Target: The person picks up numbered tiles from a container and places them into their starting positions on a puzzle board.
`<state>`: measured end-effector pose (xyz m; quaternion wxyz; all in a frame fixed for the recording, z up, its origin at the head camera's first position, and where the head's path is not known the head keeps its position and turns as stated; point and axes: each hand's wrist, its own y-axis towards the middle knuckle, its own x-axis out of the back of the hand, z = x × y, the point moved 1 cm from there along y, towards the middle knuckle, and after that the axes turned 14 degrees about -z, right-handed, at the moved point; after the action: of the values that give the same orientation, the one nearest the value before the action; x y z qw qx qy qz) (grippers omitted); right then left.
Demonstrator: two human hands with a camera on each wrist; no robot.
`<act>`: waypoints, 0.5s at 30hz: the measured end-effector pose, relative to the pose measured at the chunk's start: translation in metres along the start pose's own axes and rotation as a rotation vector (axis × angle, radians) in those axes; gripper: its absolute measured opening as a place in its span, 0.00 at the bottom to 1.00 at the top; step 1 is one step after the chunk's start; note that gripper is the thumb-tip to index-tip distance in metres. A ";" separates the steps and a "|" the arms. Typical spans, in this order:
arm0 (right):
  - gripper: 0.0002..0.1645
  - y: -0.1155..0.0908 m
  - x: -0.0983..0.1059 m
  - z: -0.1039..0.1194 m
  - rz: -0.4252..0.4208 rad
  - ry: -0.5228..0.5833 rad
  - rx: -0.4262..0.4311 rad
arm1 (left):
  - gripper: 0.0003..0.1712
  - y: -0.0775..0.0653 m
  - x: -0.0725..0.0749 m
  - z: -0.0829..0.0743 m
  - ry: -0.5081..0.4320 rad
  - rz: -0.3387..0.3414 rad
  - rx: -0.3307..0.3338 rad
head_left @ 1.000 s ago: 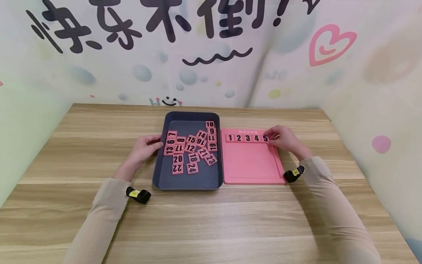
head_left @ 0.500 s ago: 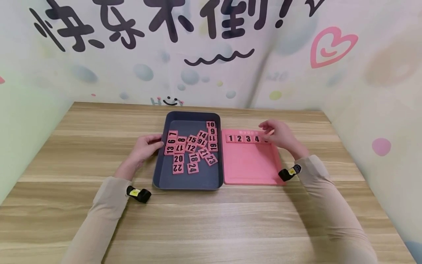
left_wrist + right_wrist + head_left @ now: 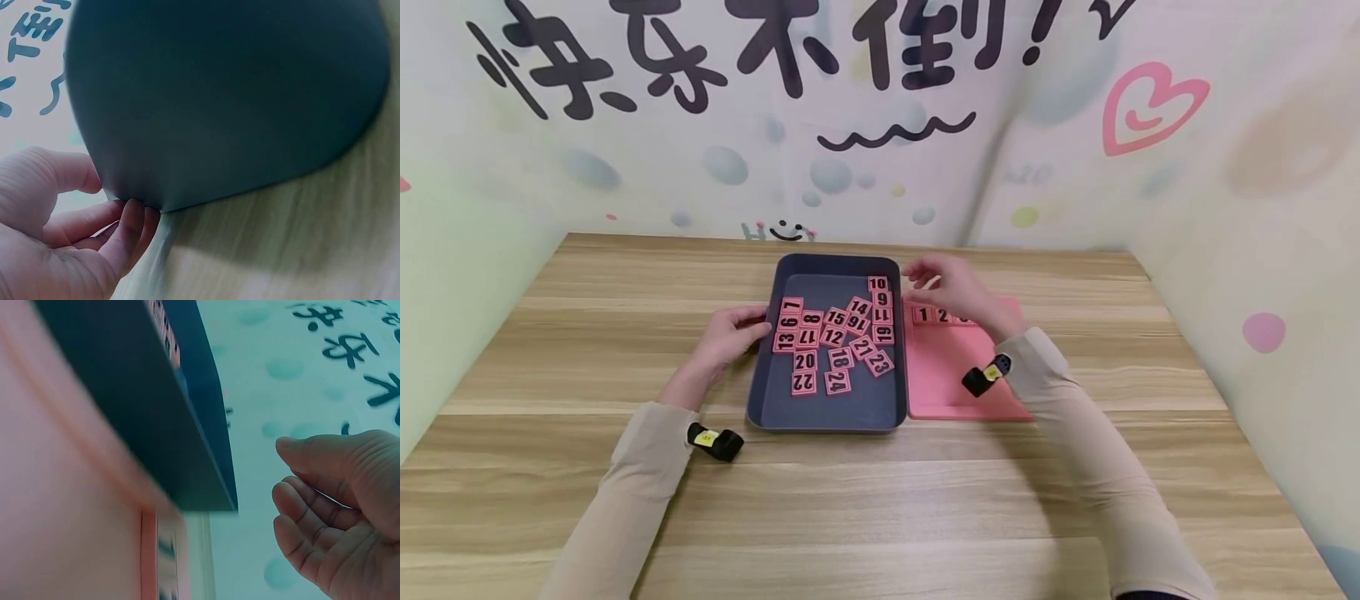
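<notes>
My left hand [image 3: 724,340] holds the left side of a dark grey tray [image 3: 827,414]; in the left wrist view, the thumb is at the rim and the fingertips touch the lower edge of the tray wall [image 3: 219,112]. Pink number tiles [image 3: 805,361] lie loosely in the tray. To its right is a pink board [image 3: 947,375] with a row of tiles along its top; 1, 2 and part of 3 show, while my right hand and forearm cover the rest. My right hand [image 3: 951,287] hovers by the tray's right rim, fingers loosely bent, nothing between them [image 3: 344,500].
Both the tray and the board lie flat on a wooden table [image 3: 865,508], nearly side by side. A printed wall sheet [image 3: 662,158] rises behind the table's back edge. Black wrist cameras are strapped to both sleeves.
My right hand has let go of tile 5 at the row's right end, lifted, and moved left across the board to the tray's right rim. The left hand stays at the tray.
</notes>
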<state>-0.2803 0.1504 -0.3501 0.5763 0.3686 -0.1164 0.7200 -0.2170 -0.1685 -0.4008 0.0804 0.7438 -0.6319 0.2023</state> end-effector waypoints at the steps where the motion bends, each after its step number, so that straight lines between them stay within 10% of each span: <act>1: 0.19 0.003 -0.005 0.004 0.006 0.012 0.005 | 0.26 0.000 0.000 0.000 0.001 -0.001 0.000; 15: 0.18 0.029 -0.068 0.051 0.149 0.074 0.042 | 0.26 0.001 0.000 0.001 -0.010 0.001 -0.005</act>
<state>-0.2821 0.0613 -0.3521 0.5173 0.3440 -0.1071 0.7763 -0.2176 -0.1693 -0.4015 0.0790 0.7443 -0.6332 0.1969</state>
